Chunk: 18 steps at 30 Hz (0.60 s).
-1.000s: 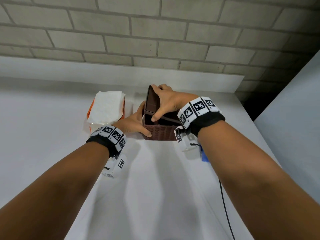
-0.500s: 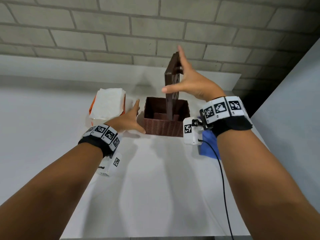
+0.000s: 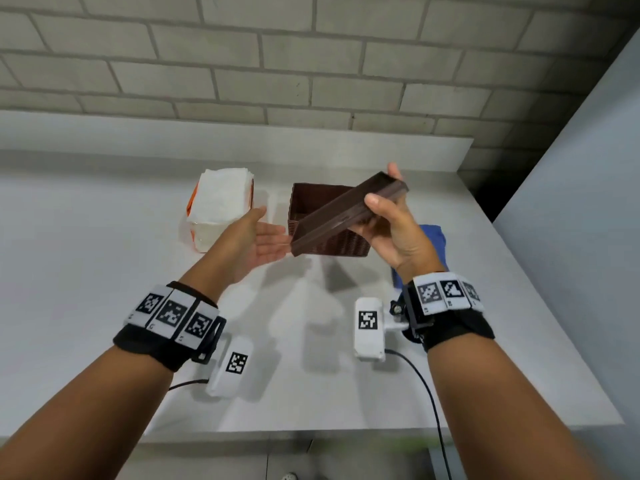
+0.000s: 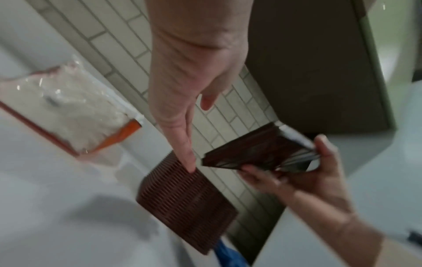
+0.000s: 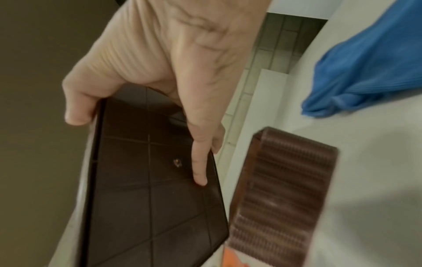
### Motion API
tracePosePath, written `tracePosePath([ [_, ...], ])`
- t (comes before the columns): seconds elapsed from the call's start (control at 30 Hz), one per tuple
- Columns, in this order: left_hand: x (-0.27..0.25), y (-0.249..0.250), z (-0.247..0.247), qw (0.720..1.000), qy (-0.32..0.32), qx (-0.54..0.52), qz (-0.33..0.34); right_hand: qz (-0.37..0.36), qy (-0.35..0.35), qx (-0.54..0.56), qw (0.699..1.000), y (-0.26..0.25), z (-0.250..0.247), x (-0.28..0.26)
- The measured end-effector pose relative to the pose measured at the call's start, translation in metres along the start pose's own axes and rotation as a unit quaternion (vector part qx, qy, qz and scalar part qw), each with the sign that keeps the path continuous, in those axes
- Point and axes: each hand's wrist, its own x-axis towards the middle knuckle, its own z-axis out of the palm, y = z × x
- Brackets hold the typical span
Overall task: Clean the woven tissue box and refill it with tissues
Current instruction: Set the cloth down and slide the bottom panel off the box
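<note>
The brown woven tissue box [image 3: 332, 245] [image 4: 185, 202] [image 5: 283, 195] stands uncovered on the white counter [image 3: 104, 271]. Its dark brown lid [image 3: 346, 211] [image 4: 258, 153] [image 5: 155, 180] is off and tilted in the air above the box. My right hand [image 3: 391, 223] [image 5: 160, 90] grips the lid's right end, thumb on one edge and fingers under it. My left hand [image 3: 256, 237] [image 4: 182, 108] is open, palm up, fingers straight, just left of the lid's lower end and not touching it. A plastic pack of white tissues [image 3: 221, 206] [image 4: 68, 112] lies left of the box.
A blue cloth [image 3: 429, 244] [image 5: 365, 63] lies on the counter right of the box, partly behind my right wrist. A grey brick wall [image 3: 311, 64] runs behind the counter. A pale panel [image 3: 571, 237] rises at the right edge.
My right hand has brought the lid down from upright above the box to a tilted position in front of it. My left hand has left the box's side and turned palm up.
</note>
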Motion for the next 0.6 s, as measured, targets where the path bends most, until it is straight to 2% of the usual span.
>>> tracePosePath([
  [0.1, -0.005, -0.005, 0.003, 0.998, -0.029, -0.015, -0.057, 0.011, 0.019, -0.021, 1.0, 0.018, -0.004, -0.013],
  [0.23, -0.007, -0.011, 0.007, 0.996, 0.023, 0.031, -0.086, 0.052, 0.035, -0.16, 0.985, 0.027, -0.012, -0.033],
  [0.37, -0.008, -0.019, 0.008, 0.989, 0.07, 0.082, -0.103, 0.139, 0.014, -0.323, 0.936, 0.029, -0.019, -0.048],
  [0.6, -0.008, -0.034, 0.024, 0.988, 0.076, 0.099, -0.089, 0.241, 0.027, -0.45, 0.86, 0.032, -0.031, -0.052],
])
